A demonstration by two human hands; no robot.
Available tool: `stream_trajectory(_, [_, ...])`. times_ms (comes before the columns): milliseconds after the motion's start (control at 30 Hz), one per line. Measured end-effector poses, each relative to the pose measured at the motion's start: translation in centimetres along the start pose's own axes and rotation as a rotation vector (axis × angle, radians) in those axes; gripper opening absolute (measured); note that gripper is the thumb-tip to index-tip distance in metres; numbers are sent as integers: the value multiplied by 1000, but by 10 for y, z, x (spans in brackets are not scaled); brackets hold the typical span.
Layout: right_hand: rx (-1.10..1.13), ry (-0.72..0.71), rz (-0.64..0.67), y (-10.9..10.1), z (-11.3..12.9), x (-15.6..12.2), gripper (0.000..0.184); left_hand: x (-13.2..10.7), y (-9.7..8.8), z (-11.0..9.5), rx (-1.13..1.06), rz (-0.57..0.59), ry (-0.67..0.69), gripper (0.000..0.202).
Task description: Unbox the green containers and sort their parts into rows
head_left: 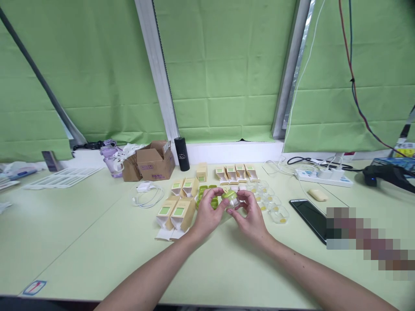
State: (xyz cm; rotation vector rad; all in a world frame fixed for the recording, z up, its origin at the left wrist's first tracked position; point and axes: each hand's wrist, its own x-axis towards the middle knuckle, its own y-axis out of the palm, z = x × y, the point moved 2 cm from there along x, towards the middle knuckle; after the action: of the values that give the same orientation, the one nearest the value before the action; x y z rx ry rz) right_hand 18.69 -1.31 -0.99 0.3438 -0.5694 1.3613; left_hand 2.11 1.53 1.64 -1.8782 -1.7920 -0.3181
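Note:
Both of my hands are raised over the table, closed around one small clear container with a green lid (pixel 230 196). The fingers of my left hand (pixel 207 214) grip its lid side. My right hand (pixel 252 218) pinches the clear lower part between thumb and fingers. Just behind my left hand are several green lids (pixel 214 203), partly hidden by it. Several clear open cups (pixel 279 214) with yellow spots at the bottom stand right of my right hand. To the left are opened cardboard boxes with green labels (pixel 183 211).
More small boxes (pixel 231 173) line the back. Behind them stand a black bottle (pixel 182 154), a brown carton (pixel 155 162) and a purple bottle (pixel 112 160). A white charger cable (pixel 147 192) lies left. On the right are a phone (pixel 308 218), a beige case (pixel 317 195) and a power strip (pixel 324 176).

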Motion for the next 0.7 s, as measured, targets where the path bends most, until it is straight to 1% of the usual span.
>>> stream_trajectory(167, [110, 37, -11, -3, 2, 2, 47, 0, -5, -5, -69, 40, 50, 32])
stream_trajectory(333, [313, 74, -47, -6, 6, 7, 46, -1, -6, -8, -74, 35, 101, 27])
stream_trajectory(433, [442, 115, -38, -7, 8, 9, 46, -1, -5, -8, -56, 30, 108, 29])
stream_trajectory(567, [545, 193, 20, -8, 9, 10, 46, -1, -3, -6, -34, 20, 82, 35])
stream_trajectory(700, [677, 267, 116, -8, 9, 10, 46, 1, -1, -5, -114, 70, 49, 42])
